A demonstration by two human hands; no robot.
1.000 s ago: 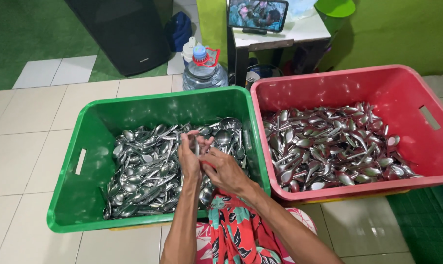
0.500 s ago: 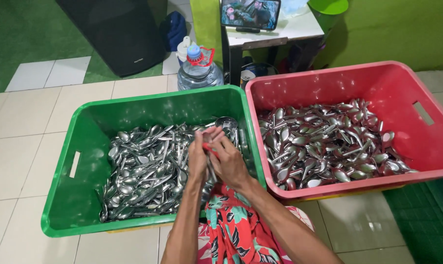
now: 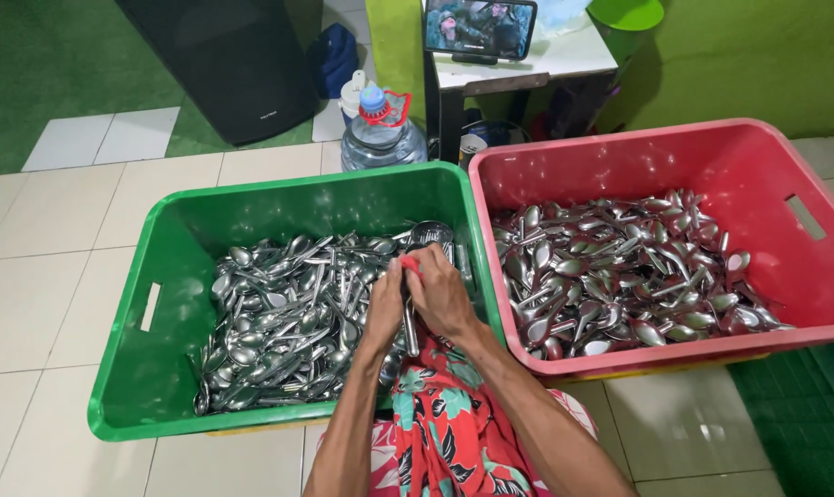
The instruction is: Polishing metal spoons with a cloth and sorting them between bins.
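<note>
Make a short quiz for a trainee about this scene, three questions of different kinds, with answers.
1. True or false: both hands are over the red crate.
2. What fills both crates? A) plates B) metal spoons C) cups
3. Which crate stands on the person's right?

Key:
1. False. The left hand and right hand are together over the green crate, on a bundle of spoons.
2. B: metal spoons.
3. The red crate.
</note>
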